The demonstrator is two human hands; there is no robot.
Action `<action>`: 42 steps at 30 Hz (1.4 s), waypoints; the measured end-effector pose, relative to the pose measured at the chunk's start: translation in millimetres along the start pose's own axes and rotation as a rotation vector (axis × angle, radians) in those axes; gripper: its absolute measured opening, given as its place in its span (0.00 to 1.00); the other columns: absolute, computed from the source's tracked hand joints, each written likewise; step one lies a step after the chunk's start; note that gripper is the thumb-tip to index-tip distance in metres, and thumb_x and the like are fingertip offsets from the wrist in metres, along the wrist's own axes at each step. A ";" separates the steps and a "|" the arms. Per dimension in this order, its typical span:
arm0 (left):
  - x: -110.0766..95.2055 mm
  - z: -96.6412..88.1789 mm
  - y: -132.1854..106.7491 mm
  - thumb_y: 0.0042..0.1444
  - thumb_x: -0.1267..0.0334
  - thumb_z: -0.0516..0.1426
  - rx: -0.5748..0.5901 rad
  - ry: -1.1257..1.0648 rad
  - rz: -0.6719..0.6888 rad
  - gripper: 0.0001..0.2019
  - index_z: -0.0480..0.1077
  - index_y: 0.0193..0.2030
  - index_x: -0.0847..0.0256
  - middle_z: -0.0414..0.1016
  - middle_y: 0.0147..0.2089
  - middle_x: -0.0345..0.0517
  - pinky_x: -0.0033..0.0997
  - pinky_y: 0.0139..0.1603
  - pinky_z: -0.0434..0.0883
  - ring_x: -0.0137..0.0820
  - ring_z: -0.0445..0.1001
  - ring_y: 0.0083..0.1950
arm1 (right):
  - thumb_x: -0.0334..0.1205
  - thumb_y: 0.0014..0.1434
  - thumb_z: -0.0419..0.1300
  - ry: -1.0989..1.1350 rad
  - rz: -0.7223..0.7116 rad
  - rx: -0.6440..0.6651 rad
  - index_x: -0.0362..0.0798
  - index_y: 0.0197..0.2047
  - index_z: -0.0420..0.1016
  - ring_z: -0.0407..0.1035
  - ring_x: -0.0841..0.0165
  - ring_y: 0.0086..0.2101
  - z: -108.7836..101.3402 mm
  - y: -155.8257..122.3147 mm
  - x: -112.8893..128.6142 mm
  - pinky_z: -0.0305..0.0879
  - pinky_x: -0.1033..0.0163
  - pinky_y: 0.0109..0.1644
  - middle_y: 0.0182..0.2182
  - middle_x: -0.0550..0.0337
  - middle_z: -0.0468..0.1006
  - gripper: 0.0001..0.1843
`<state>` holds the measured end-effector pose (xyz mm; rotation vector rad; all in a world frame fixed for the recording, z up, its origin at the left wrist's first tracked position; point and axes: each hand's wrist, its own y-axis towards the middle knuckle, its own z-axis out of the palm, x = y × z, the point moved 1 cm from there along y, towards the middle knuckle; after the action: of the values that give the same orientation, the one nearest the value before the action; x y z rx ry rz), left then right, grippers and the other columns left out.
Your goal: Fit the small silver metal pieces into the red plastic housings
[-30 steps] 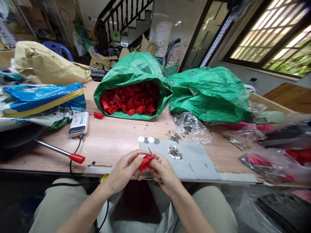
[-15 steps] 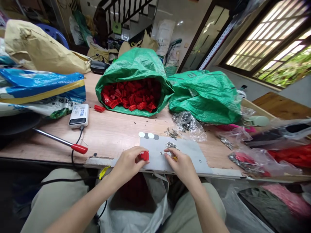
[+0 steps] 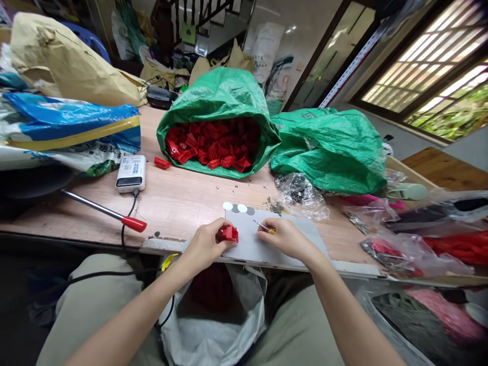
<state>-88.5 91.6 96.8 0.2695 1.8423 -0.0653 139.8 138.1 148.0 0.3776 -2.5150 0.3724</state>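
Observation:
My left hand (image 3: 205, 245) is closed around a small red plastic part (image 3: 230, 234), held at the left side of a grey mat (image 3: 247, 249). Facing it across the mat, my right hand (image 3: 284, 236) grips a small screwdriver (image 3: 264, 227) with a yellow handle. Its thin metal shaft points left and away from me, apart from the red part. My right fingers hide the small metal pieces seen there before. White and grey discs (image 3: 241, 208) lie along the mat's far edge.
A green sack (image 3: 224, 84) full of red plastic parts (image 3: 213, 145) lies open behind the mat. Beside it are another green sack (image 3: 331, 147) and a clear bag (image 3: 301, 193). A red-tipped lever (image 3: 133, 223) and white power bank (image 3: 131, 173) are leftward. An open white sack (image 3: 213, 335) hangs below the table edge.
My right hand has turned, bringing the screwdriver's shaft into sight, pointing left. The red part has tilted in my left hand. The whole view has shifted slightly.

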 end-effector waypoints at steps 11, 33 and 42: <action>3.4 5.5 -3.9 0.53 0.66 0.62 -0.048 0.096 0.029 0.08 0.65 0.35 0.58 0.75 0.34 0.38 0.28 0.36 0.64 0.31 0.72 0.34 | 0.54 0.43 0.72 0.957 0.315 -0.196 0.45 0.32 0.72 0.45 0.82 0.14 74.3 -6.2 31.4 0.38 0.71 0.16 0.17 0.70 0.65 0.23; 1.9 7.9 -5.1 0.55 0.66 0.60 -0.088 0.126 0.085 0.06 0.65 0.34 0.57 0.77 0.36 0.40 0.28 0.35 0.65 0.32 0.74 0.36 | 0.54 0.46 0.73 0.772 0.283 0.019 0.48 0.32 0.68 0.47 0.81 0.12 64.2 -5.5 28.1 0.42 0.72 0.12 0.19 0.68 0.71 0.23; 4.0 2.2 -3.5 0.54 0.67 0.61 -0.030 0.094 0.045 0.06 0.66 0.35 0.57 0.76 0.32 0.36 0.26 0.33 0.62 0.30 0.71 0.32 | 0.59 0.50 0.70 0.723 0.297 0.033 0.45 0.38 0.75 0.46 0.81 0.13 42.7 -11.5 13.2 0.45 0.70 0.14 0.16 0.72 0.62 0.25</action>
<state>-88.2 88.4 92.0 0.2972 1.9277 0.0059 112.2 110.5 123.3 -0.1180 -1.8477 0.5497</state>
